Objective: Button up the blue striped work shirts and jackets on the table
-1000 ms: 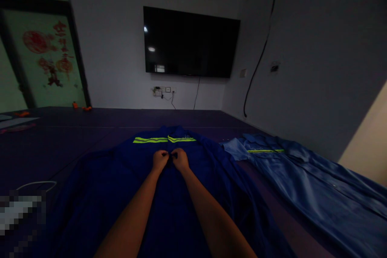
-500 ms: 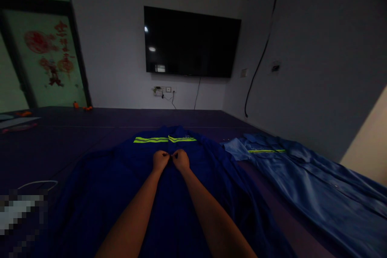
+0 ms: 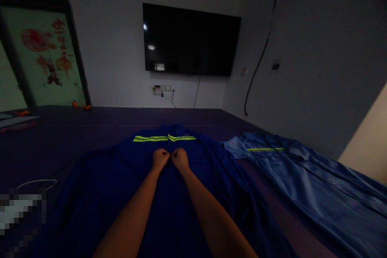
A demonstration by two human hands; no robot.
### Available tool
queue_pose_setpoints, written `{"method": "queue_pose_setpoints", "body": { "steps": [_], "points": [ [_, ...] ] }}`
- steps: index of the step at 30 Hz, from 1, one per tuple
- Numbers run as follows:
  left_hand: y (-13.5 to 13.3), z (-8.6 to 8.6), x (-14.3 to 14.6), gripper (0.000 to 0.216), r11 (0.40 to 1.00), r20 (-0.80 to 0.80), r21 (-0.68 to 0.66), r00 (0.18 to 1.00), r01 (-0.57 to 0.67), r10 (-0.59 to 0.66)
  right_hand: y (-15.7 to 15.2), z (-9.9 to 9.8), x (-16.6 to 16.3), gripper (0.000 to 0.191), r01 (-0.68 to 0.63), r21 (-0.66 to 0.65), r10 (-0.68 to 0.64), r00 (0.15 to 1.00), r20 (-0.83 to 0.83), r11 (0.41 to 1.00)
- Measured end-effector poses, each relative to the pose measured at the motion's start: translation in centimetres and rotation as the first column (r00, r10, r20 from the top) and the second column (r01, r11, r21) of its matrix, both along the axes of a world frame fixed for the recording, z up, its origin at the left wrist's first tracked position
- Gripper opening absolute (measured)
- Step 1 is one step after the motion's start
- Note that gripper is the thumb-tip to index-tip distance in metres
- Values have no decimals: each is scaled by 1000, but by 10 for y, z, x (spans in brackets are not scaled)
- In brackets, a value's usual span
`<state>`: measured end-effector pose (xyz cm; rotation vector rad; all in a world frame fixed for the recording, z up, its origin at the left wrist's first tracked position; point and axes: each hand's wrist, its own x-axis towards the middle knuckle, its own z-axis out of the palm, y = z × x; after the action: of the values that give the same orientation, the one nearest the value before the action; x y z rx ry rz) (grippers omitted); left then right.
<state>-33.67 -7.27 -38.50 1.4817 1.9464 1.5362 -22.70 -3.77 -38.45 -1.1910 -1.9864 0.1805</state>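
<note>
A dark blue work jacket lies spread out in front of me, with yellow-green reflective strips across its chest. My left hand and my right hand meet over the middle of its front, just below the strips. Both hands are closed in a pinch on the jacket's front edge, fingertips nearly touching each other. Whatever small part sits between the fingers, such as a fastener, is too dark and small to make out.
A lighter blue work garment with a yellow strip lies to the right along the wall. A pale blurred object with a white cord is at the left. A television hangs ahead, and small orange things lie near the door.
Both hands stay pinched at the same spot on the jacket, with barely any finger movement. The view has shifted very slightly.
</note>
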Motion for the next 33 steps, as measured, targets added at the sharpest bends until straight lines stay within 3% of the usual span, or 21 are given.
{"method": "queue_pose_setpoints", "body": {
  "steps": [12,33],
  "points": [
    [3,-3,-1,18,999,79,36,997,2,-5,4,3,5,21,-118,-49,113,989,-92,992],
    [1,-1,0,16,997,56,68,998,23,-27,7,2,5,15,-168,-81,157,979,-127,982]
  ]
}}
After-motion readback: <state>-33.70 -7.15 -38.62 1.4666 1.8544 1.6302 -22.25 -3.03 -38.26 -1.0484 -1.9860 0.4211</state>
